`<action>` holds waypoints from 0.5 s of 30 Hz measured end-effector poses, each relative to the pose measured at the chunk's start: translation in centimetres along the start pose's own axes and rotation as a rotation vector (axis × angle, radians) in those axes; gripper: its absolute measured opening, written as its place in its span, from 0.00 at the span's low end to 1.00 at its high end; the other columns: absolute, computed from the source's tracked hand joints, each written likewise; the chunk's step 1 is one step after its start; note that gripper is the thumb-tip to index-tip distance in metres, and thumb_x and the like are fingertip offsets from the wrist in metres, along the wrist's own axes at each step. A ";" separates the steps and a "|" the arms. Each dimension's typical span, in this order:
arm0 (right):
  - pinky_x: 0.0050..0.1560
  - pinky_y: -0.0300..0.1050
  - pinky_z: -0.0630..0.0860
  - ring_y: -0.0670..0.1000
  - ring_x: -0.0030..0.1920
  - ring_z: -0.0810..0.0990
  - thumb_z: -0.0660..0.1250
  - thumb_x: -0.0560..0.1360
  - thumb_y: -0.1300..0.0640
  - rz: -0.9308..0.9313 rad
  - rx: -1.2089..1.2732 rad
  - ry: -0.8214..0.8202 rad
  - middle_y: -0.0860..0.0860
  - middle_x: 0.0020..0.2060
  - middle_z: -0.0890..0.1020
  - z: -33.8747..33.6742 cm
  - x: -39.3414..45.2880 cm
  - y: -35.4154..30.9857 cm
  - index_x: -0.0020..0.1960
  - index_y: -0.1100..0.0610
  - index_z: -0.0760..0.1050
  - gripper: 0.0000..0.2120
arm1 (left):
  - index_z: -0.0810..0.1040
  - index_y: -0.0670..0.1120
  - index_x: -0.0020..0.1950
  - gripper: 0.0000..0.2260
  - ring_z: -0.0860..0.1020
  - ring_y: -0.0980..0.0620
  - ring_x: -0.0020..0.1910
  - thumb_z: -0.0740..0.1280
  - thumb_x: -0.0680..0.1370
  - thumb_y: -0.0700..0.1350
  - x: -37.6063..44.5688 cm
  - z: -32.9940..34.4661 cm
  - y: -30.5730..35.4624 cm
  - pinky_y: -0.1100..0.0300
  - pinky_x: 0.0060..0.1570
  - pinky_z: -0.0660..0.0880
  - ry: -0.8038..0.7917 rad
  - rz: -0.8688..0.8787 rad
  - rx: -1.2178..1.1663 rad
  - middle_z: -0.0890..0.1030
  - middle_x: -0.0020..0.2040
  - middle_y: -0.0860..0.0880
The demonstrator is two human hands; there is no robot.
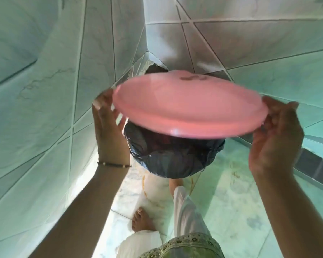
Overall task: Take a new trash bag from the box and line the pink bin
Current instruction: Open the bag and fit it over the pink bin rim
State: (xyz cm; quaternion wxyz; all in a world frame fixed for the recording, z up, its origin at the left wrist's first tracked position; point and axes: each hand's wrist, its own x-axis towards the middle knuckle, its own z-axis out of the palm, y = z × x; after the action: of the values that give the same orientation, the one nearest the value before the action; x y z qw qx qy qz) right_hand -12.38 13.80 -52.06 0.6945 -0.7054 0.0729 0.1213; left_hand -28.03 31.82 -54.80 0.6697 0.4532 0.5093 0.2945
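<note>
A round pink lid (186,107) is held level above the bin, blurred by motion. My left hand (105,123) grips its left rim and my right hand (274,136) grips its right rim. Below the lid stands the bin, its top and sides wrapped in a black trash bag (168,155); the pink body of the bin is hidden under the bag. The bag box is not in view.
Pale tiled walls (45,90) close in on the left and behind, forming a corner with a broken hole (155,68) in the tiles. The tiled floor (231,202) is stained. My bare feet (142,220) and white trousers stand just before the bin.
</note>
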 end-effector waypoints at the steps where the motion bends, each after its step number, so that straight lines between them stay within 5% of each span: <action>1: 0.45 0.37 0.76 0.46 0.47 0.80 0.54 0.79 0.54 0.066 0.014 -0.002 0.45 0.39 0.84 -0.4 -0.6 0.4 0.47 0.53 0.80 0.15 | 0.73 0.53 0.53 0.22 0.77 0.58 0.51 0.50 0.73 0.64 -0.4 -0.2 -0.4 0.60 0.51 0.74 -0.002 -0.041 -0.003 0.78 0.54 0.53; 4: 0.50 0.39 0.77 0.51 0.57 0.78 0.60 0.78 0.56 0.232 -0.036 -0.012 0.51 0.52 0.82 -2.5 -2.6 2.8 0.60 0.63 0.76 0.15 | 0.76 0.51 0.47 0.26 0.76 0.58 0.40 0.66 0.62 0.70 -1.6 -1.0 -2.3 0.60 0.42 0.72 -0.024 -0.125 0.061 0.77 0.42 0.46; 7: 0.64 0.46 0.73 0.47 0.63 0.76 0.67 0.69 0.49 0.281 -0.089 -0.105 0.49 0.63 0.78 -3.3 -4.8 4.6 0.70 0.60 0.68 0.32 | 0.64 0.41 0.69 0.34 0.69 0.43 0.67 0.59 0.70 0.61 -3.5 -1.1 -4.6 0.46 0.65 0.67 -0.016 -0.138 0.281 0.69 0.67 0.38; 8: 0.67 0.48 0.70 0.46 0.66 0.74 0.68 0.67 0.48 0.295 -0.123 -0.125 0.49 0.67 0.75 -3.4 -5.3 5.3 0.72 0.58 0.65 0.35 | 0.57 0.44 0.74 0.34 0.63 0.45 0.72 0.58 0.72 0.59 -4.3 -1.1 -5.0 0.51 0.70 0.62 -0.018 -0.157 0.375 0.62 0.74 0.43; 10: 0.70 0.50 0.66 0.47 0.69 0.70 0.69 0.72 0.51 0.293 -0.249 -0.171 0.49 0.71 0.69 -3.6 -5.8 7.0 0.74 0.55 0.61 0.33 | 0.48 0.49 0.76 0.35 0.57 0.52 0.75 0.55 0.73 0.58 -5.0 -1.5 -5.8 0.62 0.68 0.55 -0.019 -0.176 0.490 0.53 0.77 0.50; 15: 0.71 0.57 0.64 0.48 0.72 0.66 0.64 0.68 0.41 0.300 -0.579 -0.271 0.46 0.73 0.66 -4.9 -5.3 10.9 0.74 0.42 0.58 0.36 | 0.41 0.48 0.77 0.34 0.54 0.51 0.75 0.59 0.79 0.52 -4.2 -2.0 -7.9 0.65 0.63 0.54 -0.079 -0.291 0.573 0.46 0.78 0.49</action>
State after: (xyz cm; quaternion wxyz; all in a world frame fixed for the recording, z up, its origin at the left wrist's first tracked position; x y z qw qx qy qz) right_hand -20.06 8.33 -61.04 0.4436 -0.8320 0.0451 0.3301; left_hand -31.77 25.54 -60.37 0.5692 0.5567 0.6047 0.0227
